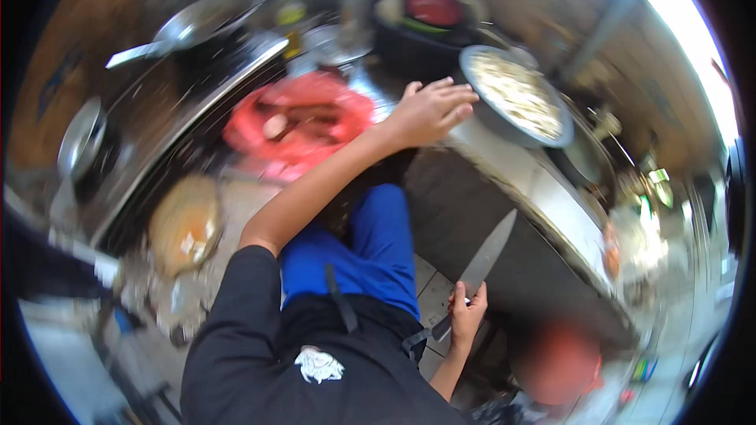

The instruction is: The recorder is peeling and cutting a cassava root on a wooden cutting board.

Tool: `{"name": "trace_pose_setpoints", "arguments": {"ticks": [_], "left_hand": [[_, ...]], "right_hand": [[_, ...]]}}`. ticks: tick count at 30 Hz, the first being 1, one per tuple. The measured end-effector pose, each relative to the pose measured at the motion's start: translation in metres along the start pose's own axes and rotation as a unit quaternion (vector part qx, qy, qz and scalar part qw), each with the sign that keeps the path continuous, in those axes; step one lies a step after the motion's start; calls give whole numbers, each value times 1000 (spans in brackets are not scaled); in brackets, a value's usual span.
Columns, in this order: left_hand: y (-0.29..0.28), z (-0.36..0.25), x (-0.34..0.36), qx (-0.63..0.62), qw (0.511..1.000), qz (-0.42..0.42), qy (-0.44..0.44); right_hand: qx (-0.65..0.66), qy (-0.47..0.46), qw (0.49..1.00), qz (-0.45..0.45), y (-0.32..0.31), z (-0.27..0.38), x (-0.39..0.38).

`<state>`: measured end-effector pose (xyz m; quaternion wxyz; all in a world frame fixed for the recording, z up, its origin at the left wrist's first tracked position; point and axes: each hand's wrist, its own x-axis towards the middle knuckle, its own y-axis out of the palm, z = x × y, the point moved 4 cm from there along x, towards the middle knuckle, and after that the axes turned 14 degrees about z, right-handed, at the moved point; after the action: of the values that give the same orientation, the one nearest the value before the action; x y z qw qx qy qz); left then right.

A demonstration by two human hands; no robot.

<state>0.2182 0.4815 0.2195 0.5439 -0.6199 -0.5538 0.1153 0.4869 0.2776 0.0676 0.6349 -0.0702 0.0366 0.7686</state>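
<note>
My left hand (433,114) reaches across to the far side, fingers stretched out and holding nothing. Its fingertips are close to the rim of a grey bowl (564,127) full of pale sliced pieces (520,94); whether they touch it I cannot tell. Low on the right, my right hand (467,315) grips a large kitchen knife (490,253) by its handle, the blade pointing up and away. Left of my outstretched forearm lies a red plastic bag (315,114), spread wide, with a roundish pale item (276,127) and darker pieces inside, blurred.
A pale counter edge (543,189) runs along the right. Behind stand a dark pot (417,51) with a red item on top and an oil bottle (291,20). A pan (197,20) sits at the far left, above a round wooden board (185,220). A red rounded object (555,362) is low right.
</note>
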Motion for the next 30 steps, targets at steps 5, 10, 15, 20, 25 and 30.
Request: {"name": "trace_pose_setpoints", "arguments": {"ticks": [5,10,15,20,25,30], "left_hand": [[-28,42,-208,-43,981,-108,-154],[-68,-2,-442,136,755,-292,-571],[-42,6,-513,267,628,-131,-720],[-47,32,-469,244,571,-98,-778],[-35,65,-453,285,672,-74,-679],[-44,74,-433,296,800,-5,-523]], "right_hand": [[-56,-17,997,43,8,-11,29],[-157,-35,979,127,46,20,44],[-146,-70,949,270,97,25,67],[-141,-97,951,257,129,51,57],[-85,-62,967,232,125,44,52],[-92,-11,981,172,106,29,48]]}}
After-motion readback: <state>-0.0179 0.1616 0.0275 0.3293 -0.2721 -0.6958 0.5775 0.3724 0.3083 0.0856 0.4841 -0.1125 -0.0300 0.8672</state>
